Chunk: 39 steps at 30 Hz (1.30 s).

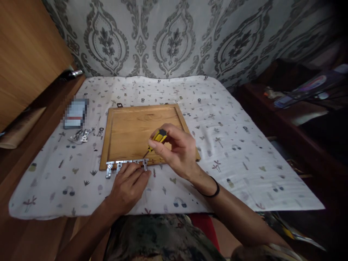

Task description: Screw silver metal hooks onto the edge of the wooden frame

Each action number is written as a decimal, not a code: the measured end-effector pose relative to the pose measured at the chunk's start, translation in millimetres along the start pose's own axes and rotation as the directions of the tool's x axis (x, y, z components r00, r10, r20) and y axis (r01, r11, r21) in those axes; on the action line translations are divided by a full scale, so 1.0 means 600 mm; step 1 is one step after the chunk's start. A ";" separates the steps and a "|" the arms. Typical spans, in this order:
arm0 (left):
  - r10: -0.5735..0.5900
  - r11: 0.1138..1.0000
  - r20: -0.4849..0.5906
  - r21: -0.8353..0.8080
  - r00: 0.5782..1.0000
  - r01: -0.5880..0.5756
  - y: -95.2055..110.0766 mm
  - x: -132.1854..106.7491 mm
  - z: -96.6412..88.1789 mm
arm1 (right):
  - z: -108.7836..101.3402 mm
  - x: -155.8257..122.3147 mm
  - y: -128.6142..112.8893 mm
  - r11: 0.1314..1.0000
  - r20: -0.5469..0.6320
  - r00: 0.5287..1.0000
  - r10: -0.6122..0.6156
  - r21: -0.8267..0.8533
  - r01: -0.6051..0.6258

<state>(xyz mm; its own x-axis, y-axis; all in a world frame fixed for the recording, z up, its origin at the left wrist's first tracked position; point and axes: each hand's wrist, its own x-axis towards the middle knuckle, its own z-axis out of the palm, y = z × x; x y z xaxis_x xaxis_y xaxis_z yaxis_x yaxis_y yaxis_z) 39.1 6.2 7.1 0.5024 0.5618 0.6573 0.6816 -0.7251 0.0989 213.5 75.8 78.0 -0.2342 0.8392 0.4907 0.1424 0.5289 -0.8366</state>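
Note:
My right hand [178,148] is closed around the handle of a yellow and black screwdriver [159,136]. Its shaft slants down and left, and the tip is close to a silver metal hook [145,164] at the near edge of a framed wooden board [136,127]. My left hand [127,188] lies at that same edge, its fingers bent and pressed against the metal hook piece. Further left along the edge is another silver hook [109,170], in a row with several more, partly hidden by my left fingers.
Loose silver hooks [81,136] lie left of the board, below a blurred phone-like object [75,113]. A patterned white cloth [223,163] covers the table. Wooden furniture [27,54] stands at the left, and a dark red ledge [266,108] with objects is at the right.

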 end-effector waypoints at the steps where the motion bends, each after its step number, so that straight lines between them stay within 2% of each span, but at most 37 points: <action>1: 0.001 1.000 0.001 -0.002 1.000 -0.001 0.000 0.000 0.000 | -0.002 -0.003 -0.001 1.000 -0.020 1.000 -0.001 -0.006 0.001; 6: 0.011 1.000 0.006 -0.002 1.000 -0.011 -0.001 -0.001 0.000 | -0.008 -0.012 0.003 0.999 0.032 0.999 0.024 -0.034 -0.023; 14: 0.000 1.000 -0.008 -0.005 1.000 0.000 0.000 0.002 0.000 | -0.002 -0.014 0.011 0.999 0.054 0.998 0.044 -0.013 -0.043; 21: 0.008 1.000 -0.001 -0.010 1.000 -0.008 0.000 0.002 0.000 | 0.000 -0.015 0.016 0.999 0.074 0.997 0.032 -0.034 -0.030; 29: 0.008 1.000 0.010 -0.012 1.000 -0.008 0.000 -0.001 0.000 | -0.001 -0.016 0.013 0.997 0.088 0.995 -0.035 -0.068 0.041; 35: 0.004 1.000 -0.005 -0.018 1.000 -0.005 0.000 0.001 0.001 | 0.001 -0.013 0.010 0.985 0.172 0.976 0.130 0.086 -0.147; 39: 0.008 1.000 -0.002 -0.014 1.000 -0.008 0.000 0.000 0.001 | -0.007 -0.005 0.001 0.950 0.286 0.951 0.121 0.246 -0.194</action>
<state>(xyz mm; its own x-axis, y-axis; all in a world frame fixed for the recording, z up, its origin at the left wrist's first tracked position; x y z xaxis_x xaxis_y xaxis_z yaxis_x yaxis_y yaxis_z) 39.7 6.6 6.7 0.5066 0.5556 0.6593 0.6699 -0.7350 0.1046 218.6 74.1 76.8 -0.4802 0.8257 0.2962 -0.0558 0.3083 -0.9497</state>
